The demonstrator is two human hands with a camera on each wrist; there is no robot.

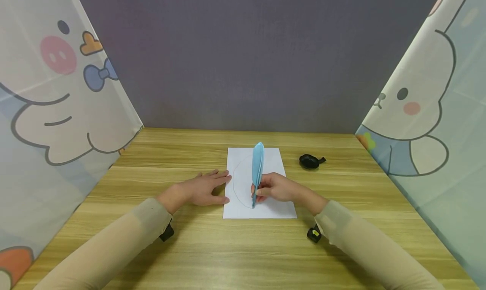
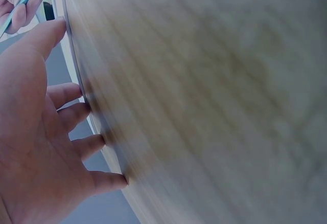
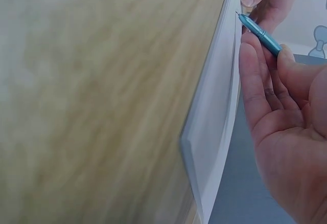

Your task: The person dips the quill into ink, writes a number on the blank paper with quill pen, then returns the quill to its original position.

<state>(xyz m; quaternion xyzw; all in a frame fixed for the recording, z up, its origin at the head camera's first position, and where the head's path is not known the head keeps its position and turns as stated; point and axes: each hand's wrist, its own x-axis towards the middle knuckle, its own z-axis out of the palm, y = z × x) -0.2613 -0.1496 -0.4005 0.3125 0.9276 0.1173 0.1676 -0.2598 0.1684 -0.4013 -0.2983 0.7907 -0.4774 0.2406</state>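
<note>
A white sheet of paper (image 1: 273, 210) lies on the wooden table, bearing a thin curved line down its left half, from near the top to the pen's tip. Between thumb and fingers my right hand (image 1: 279, 187) holds a light-blue feather pen (image 1: 257, 165), its feather upright and its tip at the lower middle of the sheet. In the right wrist view the pen's teal metallic barrel (image 3: 261, 36) shows, with its point at the paper. Spread-fingered, my left hand (image 1: 206, 189) rests on the table, thumb and fingertips at the sheet's left edge.
Right of the sheet lies a small black rounded object (image 1: 309, 161) with a short tail; its kind cannot be told. A grey panel (image 1: 250, 62) rises behind the table (image 1: 182, 256). Cartoon-printed cloths (image 1: 68, 113) flank both sides. Dark wrist devices (image 1: 314, 234) sit beneath the sleeves.
</note>
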